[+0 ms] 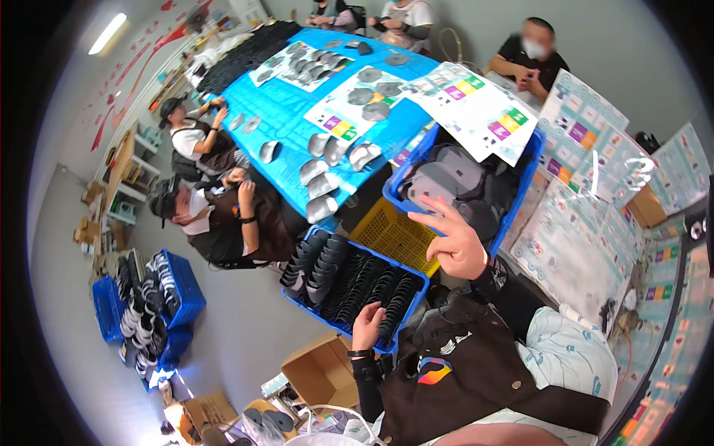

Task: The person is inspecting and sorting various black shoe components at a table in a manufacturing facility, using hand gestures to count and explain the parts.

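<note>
My left hand (366, 327) rests at the near edge of a blue crate (429, 280), its fingers loosely spread against stacked black curved pieces (398, 305). Rows of these pieces fill the crate, packed on edge; taller dark grey ones (327, 264) stand at its left end. Raised above the crate's right side is my right hand (457, 241), with two fingers stretched out and nothing visible in its grip. Beyond it, a larger blue bin (537, 149) holds dark grey and black curved fabric-like pieces (454, 175). A yellow basket (390, 230) sits between bin and crate.
A blue-covered table (286, 149) carries grey curved shells (323, 183) and printed sheets (476, 108). Several people sit around it. More blue crates (182, 286) with pieces stand on the left floor. An open cardboard box (320, 372) lies near my left arm. Printed boards (580, 245) are at right.
</note>
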Demonstrator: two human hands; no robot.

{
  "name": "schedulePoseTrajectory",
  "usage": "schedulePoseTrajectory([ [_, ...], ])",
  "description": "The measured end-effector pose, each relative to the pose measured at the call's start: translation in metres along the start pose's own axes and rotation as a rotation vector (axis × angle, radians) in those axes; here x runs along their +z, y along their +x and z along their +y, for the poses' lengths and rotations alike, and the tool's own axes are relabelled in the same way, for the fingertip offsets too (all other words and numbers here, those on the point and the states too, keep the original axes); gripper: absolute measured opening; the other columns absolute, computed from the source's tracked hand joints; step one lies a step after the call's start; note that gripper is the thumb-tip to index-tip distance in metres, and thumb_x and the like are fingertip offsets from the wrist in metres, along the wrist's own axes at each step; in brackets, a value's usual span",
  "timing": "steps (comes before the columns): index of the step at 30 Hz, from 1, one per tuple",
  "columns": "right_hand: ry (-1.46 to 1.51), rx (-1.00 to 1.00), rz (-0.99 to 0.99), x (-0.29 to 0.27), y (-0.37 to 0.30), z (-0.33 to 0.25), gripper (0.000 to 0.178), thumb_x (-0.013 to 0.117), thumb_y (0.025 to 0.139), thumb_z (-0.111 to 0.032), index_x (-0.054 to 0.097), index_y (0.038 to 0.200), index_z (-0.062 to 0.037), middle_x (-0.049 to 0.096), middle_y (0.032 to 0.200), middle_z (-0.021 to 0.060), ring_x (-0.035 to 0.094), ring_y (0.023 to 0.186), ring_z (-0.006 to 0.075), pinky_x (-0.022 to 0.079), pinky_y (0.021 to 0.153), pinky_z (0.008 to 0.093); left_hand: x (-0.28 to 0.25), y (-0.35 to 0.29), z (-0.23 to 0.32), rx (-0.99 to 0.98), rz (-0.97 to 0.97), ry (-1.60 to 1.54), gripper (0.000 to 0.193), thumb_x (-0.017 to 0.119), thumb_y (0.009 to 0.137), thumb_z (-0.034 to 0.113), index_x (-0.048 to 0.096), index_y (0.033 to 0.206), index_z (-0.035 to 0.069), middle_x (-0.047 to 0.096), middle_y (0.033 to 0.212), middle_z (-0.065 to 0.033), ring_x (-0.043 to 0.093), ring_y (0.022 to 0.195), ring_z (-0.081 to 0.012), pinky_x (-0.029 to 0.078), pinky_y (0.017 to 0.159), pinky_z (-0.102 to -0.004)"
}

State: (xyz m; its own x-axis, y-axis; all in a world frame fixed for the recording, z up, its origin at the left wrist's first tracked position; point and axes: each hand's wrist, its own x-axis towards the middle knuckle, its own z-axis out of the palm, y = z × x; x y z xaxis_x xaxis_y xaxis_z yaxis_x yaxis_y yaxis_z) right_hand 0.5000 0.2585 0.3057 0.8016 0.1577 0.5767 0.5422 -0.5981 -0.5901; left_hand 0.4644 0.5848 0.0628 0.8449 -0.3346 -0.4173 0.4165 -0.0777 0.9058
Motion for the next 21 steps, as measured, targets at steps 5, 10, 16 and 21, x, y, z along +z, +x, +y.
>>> schedulePoseTrajectory([
  [5, -0.063, 0.066, 0.022, -0.022, -0.033, -0.004, 0.013, 0.055, 0.063, 0.006, 0.063, 0.063, -0.0047, 0.067, 0.133, 0.0165, 0.046, 0.141, 0.0425, 0.038, 0.115, 0.0547, 0.021, 0.011, 0.029, 0.021, -0.138, 0.21, 0.032, 0.063, 0.102, 0.013, 0.062, 0.129, -0.005, 0.073, 0.111, -0.0122, 0.07, 0.099, -0.017, 0.056, 0.089, -0.03],
  [10, -0.077, 0.093, 0.085, -0.043, -0.056, -0.006, 0.015, 0.054, 0.063, 0.007, 0.064, 0.064, -0.0045, 0.069, 0.128, 0.0152, 0.052, 0.136, 0.0418, 0.045, 0.109, 0.0501, 0.044, 0.013, 0.06, 0.123, -0.136, 0.265, 0.033, 0.063, 0.102, 0.015, 0.062, 0.129, -0.004, 0.074, 0.111, -0.0137, 0.071, 0.099, -0.0187, 0.056, 0.089, -0.0307],
  [16, -0.049, 0.031, 0.205, -0.078, -0.051, -0.014, 0.023, 0.057, 0.077, 0.007, 0.07, 0.091, -0.0047, 0.07, 0.126, 0.0159, 0.059, 0.128, 0.0395, 0.047, 0.106, 0.0464, 0.076, -0.003, 0.049, 0.199, -0.098, 0.213, 0.034, 0.066, 0.1, 0.018, 0.064, 0.128, -0.002, 0.074, 0.103, -0.0069, 0.069, 0.091, -0.0134, 0.055, 0.083, -0.0283],
  [21, -0.023, 0.093, 0.236, -0.124, -0.052, -0.012, 0.02, 0.068, 0.09, -0.006, 0.067, 0.11, -0.0025, 0.07, 0.124, 0.0155, 0.065, 0.117, 0.0355, 0.049, 0.103, 0.0422, 0.111, -0.014, 0.025, 0.184, -0.084, 0.225, 0.036, 0.067, 0.1, 0.02, 0.064, 0.128, -0.003, 0.074, 0.1, -0.0069, 0.069, 0.089, -0.0131, 0.055, 0.081, -0.0287],
])
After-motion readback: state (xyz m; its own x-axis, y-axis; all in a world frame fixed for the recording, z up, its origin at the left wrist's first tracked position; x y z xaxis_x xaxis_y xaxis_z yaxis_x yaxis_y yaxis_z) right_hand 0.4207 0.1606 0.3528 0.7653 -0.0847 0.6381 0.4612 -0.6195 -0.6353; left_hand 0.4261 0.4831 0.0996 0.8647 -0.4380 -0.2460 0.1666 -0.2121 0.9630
